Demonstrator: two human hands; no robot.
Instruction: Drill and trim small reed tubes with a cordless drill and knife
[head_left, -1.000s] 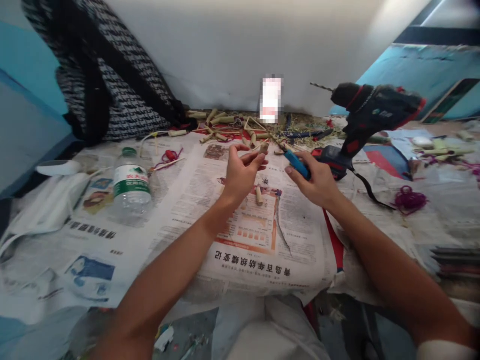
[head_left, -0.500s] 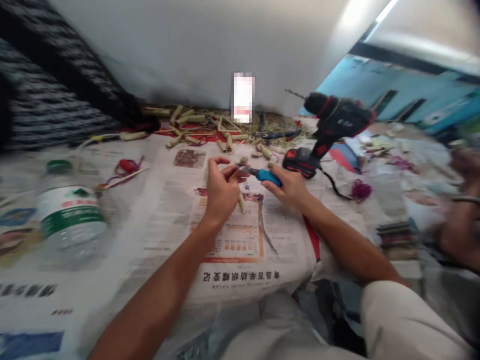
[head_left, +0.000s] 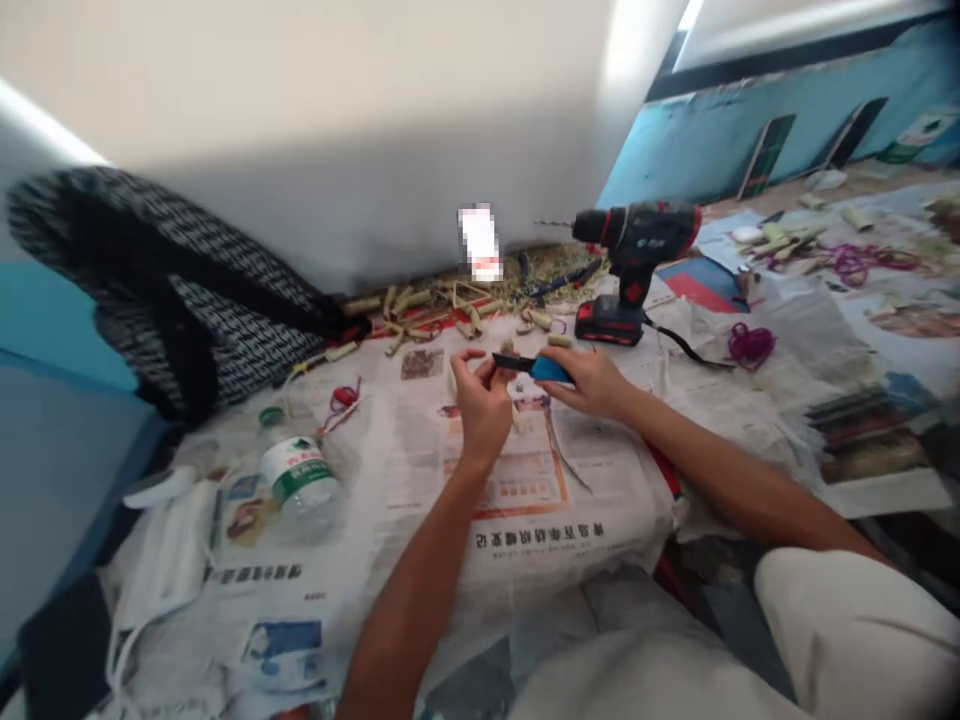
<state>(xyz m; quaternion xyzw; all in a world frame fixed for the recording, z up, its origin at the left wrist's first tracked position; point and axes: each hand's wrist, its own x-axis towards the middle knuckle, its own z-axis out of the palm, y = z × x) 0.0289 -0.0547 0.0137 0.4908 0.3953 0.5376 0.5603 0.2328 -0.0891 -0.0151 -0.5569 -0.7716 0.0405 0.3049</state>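
Note:
My right hand [head_left: 592, 380] is closed around the blue handle of a utility knife [head_left: 551, 370]. Its dark blade points left and reaches the fingertips of my left hand [head_left: 484, 408]. Those fingers are pinched together. A small tan piece [head_left: 508, 346] shows just above the blade at the fingertips; it is too small and blurred to name. Below both hands lies a printed newspaper [head_left: 420, 470]. Short cut lengths of pale green stalk [head_left: 409, 299] lie beyond my hands, among thin sticks and shavings.
A cordless drill [head_left: 634, 265] stands upright behind my right hand, its bit pointing left. Purple string [head_left: 751, 345] lies to its right. A plastic bottle [head_left: 300, 475] lies on the left near red string [head_left: 343, 400]. A phone [head_left: 480, 240] leans at the back. A patterned bag [head_left: 225, 270] stands back left.
The view has swung, bringing more of the left side and the whole bag into sight. My hands keep the knife against the small piece. The person's arm at far right has left the view.

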